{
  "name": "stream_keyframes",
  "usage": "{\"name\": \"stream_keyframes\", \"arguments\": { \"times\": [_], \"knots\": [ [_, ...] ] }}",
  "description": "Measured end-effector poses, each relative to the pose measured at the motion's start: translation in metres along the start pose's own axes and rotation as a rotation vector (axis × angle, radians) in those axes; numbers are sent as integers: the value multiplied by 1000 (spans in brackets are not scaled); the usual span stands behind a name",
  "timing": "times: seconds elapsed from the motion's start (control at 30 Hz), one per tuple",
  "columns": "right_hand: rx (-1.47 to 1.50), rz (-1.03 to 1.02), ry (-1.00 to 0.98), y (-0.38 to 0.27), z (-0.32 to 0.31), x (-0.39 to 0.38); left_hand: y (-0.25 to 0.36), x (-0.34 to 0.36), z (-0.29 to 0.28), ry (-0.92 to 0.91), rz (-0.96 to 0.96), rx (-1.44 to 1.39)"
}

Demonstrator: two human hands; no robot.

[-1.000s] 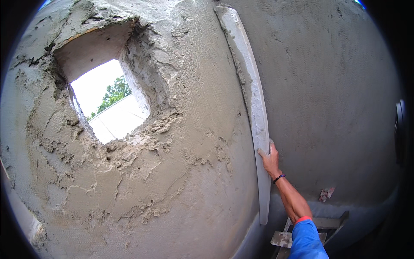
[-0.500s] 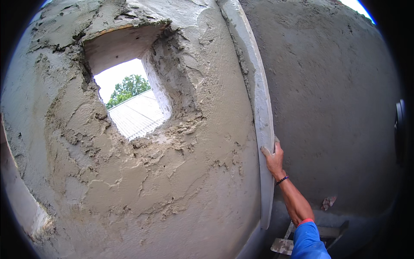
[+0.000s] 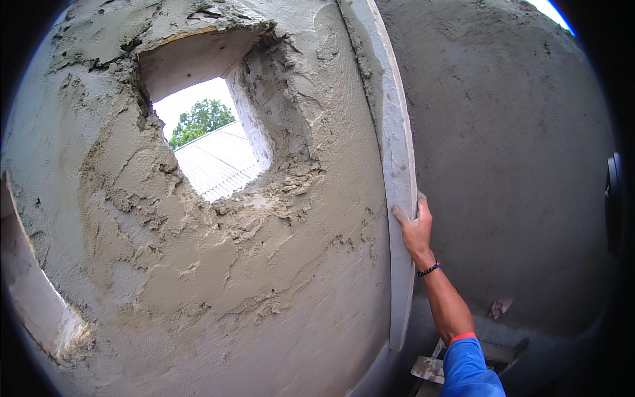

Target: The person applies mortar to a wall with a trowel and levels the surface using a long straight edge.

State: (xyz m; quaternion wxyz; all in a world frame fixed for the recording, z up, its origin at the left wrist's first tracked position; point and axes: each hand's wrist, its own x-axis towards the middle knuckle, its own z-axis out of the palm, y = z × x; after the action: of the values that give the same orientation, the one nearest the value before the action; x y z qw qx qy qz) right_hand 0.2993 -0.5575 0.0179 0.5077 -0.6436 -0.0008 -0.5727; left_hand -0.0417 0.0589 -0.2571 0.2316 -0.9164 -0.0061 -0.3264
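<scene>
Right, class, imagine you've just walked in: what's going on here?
A person's right hand grips a long, pale straightedge by its lower part, thumb on the near face. The board stands nearly upright along a mortar-covered wall, with a ridge of mortar along its upper left edge. To its left, a window opening has rough, uneven mortar around it, with a roof and a tree visible through it. The left hand is out of view.

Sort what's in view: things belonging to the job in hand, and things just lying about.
Job in hand, it seems:
right hand, gripping the long board
plastered wall beside the board

Just about:
reddish scrap
ladder-like frame
tree and roof outside
</scene>
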Motion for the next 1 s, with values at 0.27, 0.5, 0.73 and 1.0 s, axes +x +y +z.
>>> {"name": "stream_keyframes", "arguments": {
  "times": [0.27,0.5,0.73,1.0],
  "knots": [
    [21,12,-67,-26,3,-75,28,70,-73,410,-170,179],
    [36,207,-179,-29,-1,-229,27,61,-63,322,-192,209],
    [82,371,-185,-37,-5,-341,26,71,-53,485,-179,8],
    [160,314,-51,-57,1,-239,22,61,-49,460,-147,-33]
  ]
}}
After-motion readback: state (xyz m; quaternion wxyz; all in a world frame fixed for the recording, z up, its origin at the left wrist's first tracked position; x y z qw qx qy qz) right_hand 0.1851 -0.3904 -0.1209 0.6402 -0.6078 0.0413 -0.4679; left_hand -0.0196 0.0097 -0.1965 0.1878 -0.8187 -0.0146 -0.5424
